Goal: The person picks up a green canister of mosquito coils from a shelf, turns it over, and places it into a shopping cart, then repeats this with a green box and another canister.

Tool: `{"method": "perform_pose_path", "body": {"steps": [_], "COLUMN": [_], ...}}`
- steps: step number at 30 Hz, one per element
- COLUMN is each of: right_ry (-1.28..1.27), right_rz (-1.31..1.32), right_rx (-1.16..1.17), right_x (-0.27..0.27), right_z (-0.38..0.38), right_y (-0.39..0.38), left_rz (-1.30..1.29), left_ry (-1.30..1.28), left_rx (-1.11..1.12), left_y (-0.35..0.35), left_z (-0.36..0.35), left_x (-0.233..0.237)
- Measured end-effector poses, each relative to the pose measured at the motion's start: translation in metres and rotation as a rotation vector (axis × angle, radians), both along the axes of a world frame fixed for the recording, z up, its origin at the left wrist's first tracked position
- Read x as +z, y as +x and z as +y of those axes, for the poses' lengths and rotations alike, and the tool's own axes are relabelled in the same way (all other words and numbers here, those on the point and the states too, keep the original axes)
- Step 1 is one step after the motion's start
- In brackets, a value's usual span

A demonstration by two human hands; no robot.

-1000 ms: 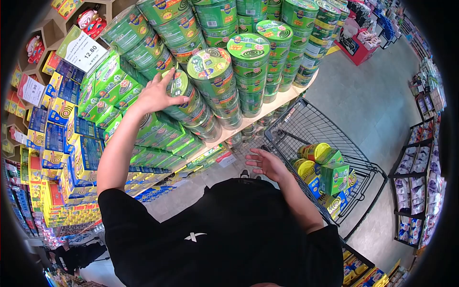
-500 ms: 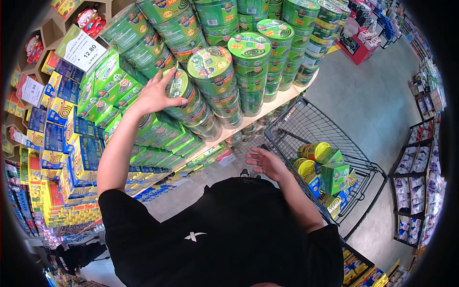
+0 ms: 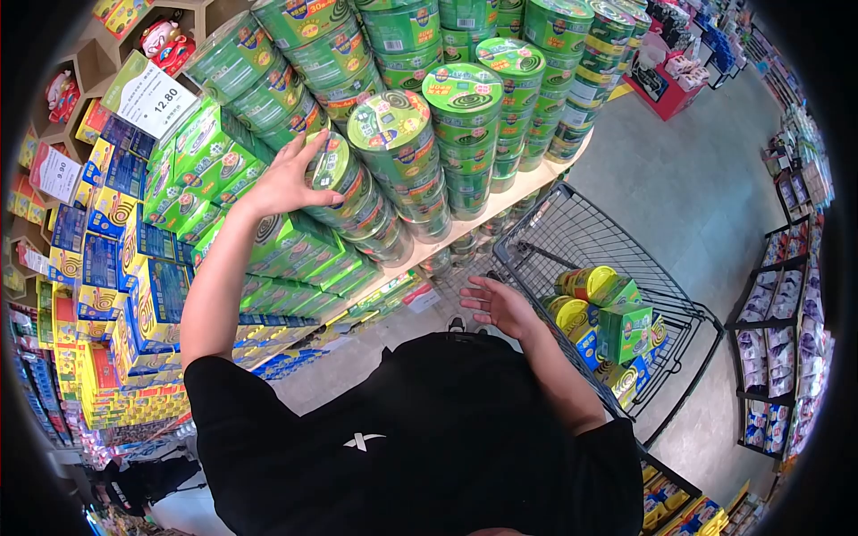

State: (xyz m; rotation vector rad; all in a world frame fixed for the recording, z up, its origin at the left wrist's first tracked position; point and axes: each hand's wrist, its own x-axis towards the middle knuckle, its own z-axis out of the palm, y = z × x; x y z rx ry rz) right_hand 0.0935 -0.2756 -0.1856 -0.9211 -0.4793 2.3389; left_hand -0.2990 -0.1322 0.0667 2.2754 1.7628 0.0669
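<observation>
My left hand (image 3: 284,183) reaches across the shelf to a green mosquito coil tub (image 3: 332,161) on top of a stack. Its fingers lie over the tub's far side and the thumb over the near side. Beside that stack stands another column topped by a green tub (image 3: 390,121) with a patterned lid. My right hand (image 3: 502,308) is held in the air between the shelf and the shopping cart, fingers apart, touching nothing. Green boxes (image 3: 210,152) with spiral pictures sit stacked beside and below my left forearm.
A black wire shopping cart (image 3: 693,304) at my right holds yellow tubs (image 3: 592,281) and a green box (image 3: 626,330). Blue and yellow boxes (image 3: 156,295) fill the left side. A price tag (image 3: 156,98) reads 12.80. Far right are shelves of packets (image 3: 769,313).
The view has shifted slightly. My left hand stays on the same tub, its thumb a little lower in view, and my right hand keeps its place.
</observation>
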Motion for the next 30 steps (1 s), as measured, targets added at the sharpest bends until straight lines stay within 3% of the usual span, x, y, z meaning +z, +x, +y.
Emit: {"method": "perform_pose_path", "body": {"steps": [30], "right_ry": [-0.025], "right_rz": [-0.005], "right_rx": [-0.049], "right_x": [-0.001], "right_z": [-0.003], "right_y": [0.009], "left_rz": [0.144], "left_ry": [0.136], "left_rx": [-0.054], "left_y": [0.025], "left_z": [-0.026], "left_x": [0.003]}}
